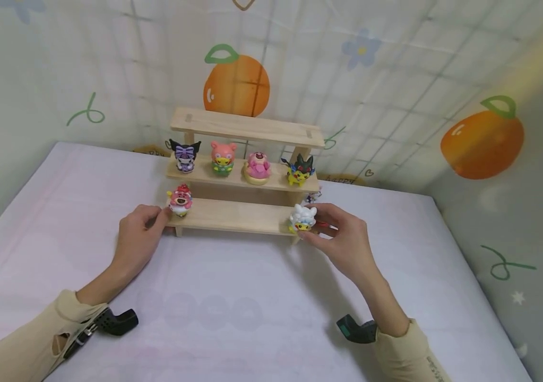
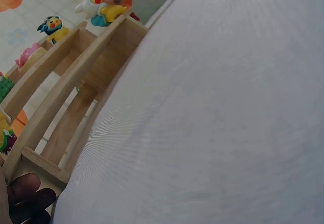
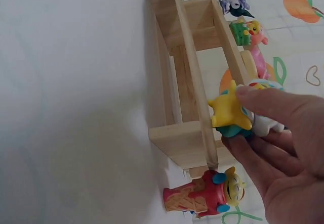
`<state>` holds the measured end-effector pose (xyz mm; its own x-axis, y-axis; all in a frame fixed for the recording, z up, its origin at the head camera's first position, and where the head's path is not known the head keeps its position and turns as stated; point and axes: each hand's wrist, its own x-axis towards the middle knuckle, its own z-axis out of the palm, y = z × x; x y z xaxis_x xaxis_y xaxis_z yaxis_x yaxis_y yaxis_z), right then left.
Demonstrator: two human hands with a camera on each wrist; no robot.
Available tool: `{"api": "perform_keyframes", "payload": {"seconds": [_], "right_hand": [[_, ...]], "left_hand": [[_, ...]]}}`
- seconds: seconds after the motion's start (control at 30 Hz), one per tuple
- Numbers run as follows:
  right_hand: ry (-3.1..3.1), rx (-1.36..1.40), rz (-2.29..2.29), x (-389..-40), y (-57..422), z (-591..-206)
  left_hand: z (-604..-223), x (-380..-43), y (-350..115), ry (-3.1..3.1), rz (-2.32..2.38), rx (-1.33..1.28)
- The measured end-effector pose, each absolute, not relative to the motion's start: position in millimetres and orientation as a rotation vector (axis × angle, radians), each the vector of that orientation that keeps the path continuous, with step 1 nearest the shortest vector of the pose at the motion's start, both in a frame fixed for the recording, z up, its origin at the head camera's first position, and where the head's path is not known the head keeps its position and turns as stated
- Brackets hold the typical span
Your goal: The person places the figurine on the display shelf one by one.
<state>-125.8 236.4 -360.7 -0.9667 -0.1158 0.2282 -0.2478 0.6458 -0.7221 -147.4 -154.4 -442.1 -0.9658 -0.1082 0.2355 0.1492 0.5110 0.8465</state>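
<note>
A three-tier wooden display shelf [image 1: 242, 214] stands on the table. At the left end of its bottom tier, my left hand [image 1: 141, 233] grips the board, its fingers [image 2: 31, 204] curled under the end. Close by that hand sits a pink figurine with a red top [image 1: 180, 200]. My right hand [image 1: 345, 239] pinches a white-hooded figurine [image 1: 303, 218] between thumb and fingers at the right end of the same tier. The right wrist view shows this figurine's yellow body [image 3: 229, 107] right over the board's edge.
The middle tier bears a black-eared purple figurine [image 1: 185, 156], a pink-and-green one [image 1: 223, 159], a pink one [image 1: 257, 168] and a black-and-yellow one [image 1: 301, 171]. Beside the shelf's right end stands a red figurine on a brown cone-like base [image 3: 202, 193]. A patterned curtain [image 1: 300, 63] hangs behind.
</note>
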Motion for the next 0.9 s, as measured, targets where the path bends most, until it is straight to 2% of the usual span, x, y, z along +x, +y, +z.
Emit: {"api": "perform_keyframes", "payload": {"seconds": [0.33,0.9], "right_hand": [[-2.704,0.265,1.164,-126,222,-367],[-2.624,0.362,1.453,-141,187,-374]], "left_hand": [[-443,-148,-154,-2.494,-1.42,-0.034],[-441,-146,-154,-2.5,-1.411,-0.03]]}}
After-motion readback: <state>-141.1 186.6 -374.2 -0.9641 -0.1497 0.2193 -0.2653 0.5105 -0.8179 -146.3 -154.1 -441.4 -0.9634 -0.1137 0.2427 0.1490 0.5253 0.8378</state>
